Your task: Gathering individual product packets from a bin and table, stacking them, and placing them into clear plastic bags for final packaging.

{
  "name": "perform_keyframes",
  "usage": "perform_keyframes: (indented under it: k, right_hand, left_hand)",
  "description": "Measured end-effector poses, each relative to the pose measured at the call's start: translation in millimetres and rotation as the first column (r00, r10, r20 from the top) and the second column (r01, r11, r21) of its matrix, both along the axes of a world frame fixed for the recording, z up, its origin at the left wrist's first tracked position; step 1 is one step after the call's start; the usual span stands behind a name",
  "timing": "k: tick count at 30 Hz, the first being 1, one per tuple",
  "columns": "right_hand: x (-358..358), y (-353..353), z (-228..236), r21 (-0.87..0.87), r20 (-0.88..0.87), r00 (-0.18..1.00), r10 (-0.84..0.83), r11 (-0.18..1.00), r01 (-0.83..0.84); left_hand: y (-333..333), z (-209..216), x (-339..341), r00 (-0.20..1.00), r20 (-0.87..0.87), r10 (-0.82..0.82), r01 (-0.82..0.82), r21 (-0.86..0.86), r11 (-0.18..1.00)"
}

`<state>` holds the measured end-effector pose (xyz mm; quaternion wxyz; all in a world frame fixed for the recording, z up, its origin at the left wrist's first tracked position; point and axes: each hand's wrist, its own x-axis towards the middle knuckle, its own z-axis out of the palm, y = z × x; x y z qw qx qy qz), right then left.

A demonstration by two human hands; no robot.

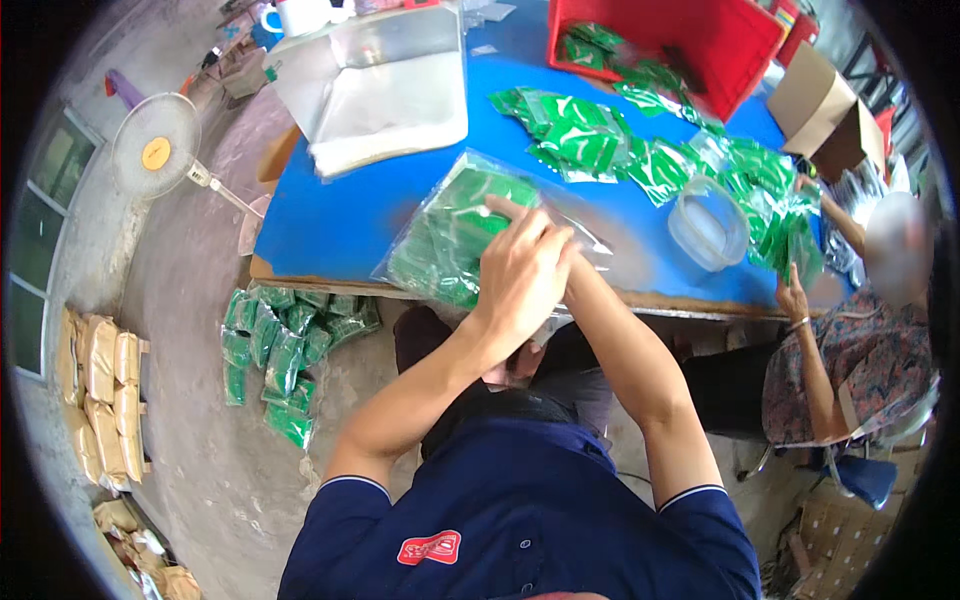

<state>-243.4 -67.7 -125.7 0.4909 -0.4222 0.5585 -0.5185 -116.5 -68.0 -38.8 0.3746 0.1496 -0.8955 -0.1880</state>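
Observation:
A clear plastic bag [407,262] filled with green packets [462,215] lies at the near edge of the blue table. My left hand [520,262] is closed at the bag's right side, one finger stretched over the packets. Crossing behind it, my right hand [568,258] is mostly covered by the left, so its fingers do not show. The loose end of the bag appears to stick out to the right of my hands, blurred.
Loose green packets [580,135] spread across the blue table [350,215] toward a tipped red crate [690,40]. A clear tub [708,225] stands near a co-worker's hand [793,295] holding packets. Filled bags [285,350] lie on the floor left; a fan [157,150] stands beyond.

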Motion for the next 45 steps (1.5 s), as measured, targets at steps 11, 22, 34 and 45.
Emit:
perform_keyframes:
  k: [11, 22, 34, 45]
  right_hand:
    - [14.2, -25.9, 6.9, 0.252, -0.154, 0.894, -0.421, 0.858, 0.447]
    - [46.8, 5.8, -1.1, 0.132, -0.395, 0.801, -0.451, 0.835, 0.535]
    - [40.4, 77.4, 19.1, 0.117, -0.218, 0.975, 0.034, 0.993, -0.009]
    - [-190.3, -40.0, 15.5, -0.386, -0.804, 0.251, -0.539, 0.794, 0.469]
  left_hand:
    - [-218.0, -97.6, 79.5, 0.982, -0.078, -0.173, 0.124, 0.953, 0.275]
    - [-174.3, -75.4, 81.6, 0.950, -0.200, -0.240, 0.242, 0.957, 0.162]
    - [-167.6, -43.1, 81.0, 0.864, 0.452, -0.222, 0.047, 0.366, 0.929]
    - [-102.9, -69.3, 17.7, 0.734, 0.677, -0.060, 0.156, -0.081, 0.984]
